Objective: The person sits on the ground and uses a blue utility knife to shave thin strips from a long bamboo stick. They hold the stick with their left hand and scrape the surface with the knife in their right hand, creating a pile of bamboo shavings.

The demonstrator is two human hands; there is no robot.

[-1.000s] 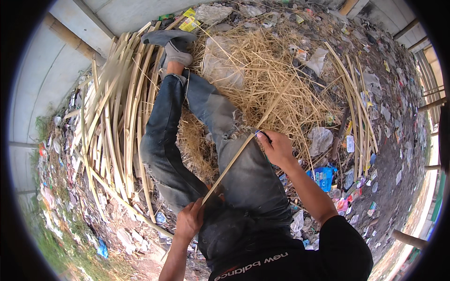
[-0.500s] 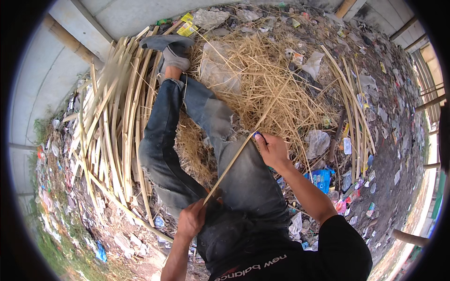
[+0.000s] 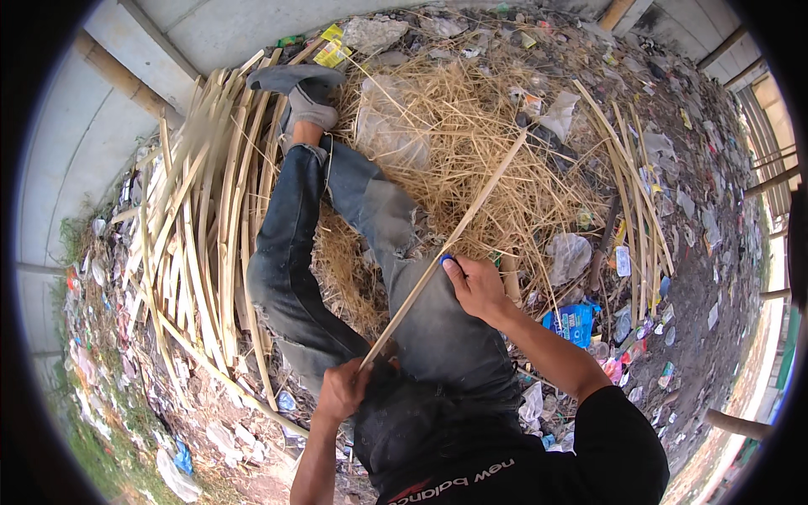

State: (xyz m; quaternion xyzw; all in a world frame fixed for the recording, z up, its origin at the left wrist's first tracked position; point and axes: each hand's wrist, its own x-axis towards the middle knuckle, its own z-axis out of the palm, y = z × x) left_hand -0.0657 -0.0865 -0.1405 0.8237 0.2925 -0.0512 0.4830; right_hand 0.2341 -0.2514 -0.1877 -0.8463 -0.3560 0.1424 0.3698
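A long, pale bamboo strip [image 3: 480, 200] slants across my right thigh, its far end over the heap of shavings. My left hand [image 3: 342, 390] is closed round its near end by my lap. Partway up the strip, my right hand [image 3: 476, 288] is closed with the thumb pressed against it. Something small and blue [image 3: 445, 259] shows at that thumb. Behind the right hand a tan, handle-like piece [image 3: 510, 273] sticks out; whether the hand holds it I cannot tell. The palm and curled fingers are hidden.
Many split bamboo strips [image 3: 227, 219] lie piled beside my left leg, with a smaller bundle [image 3: 635, 210] on the right. Thin shavings [image 3: 471, 126] heap up in front of me. Litter covers the ground, including a blue packet [image 3: 572, 324]. A grey wall [image 3: 71, 143] stands at far left.
My right hand has slid a little toward me and to the left along the strip. The strip's far end now shows its broad pale face. My left hand has barely moved.
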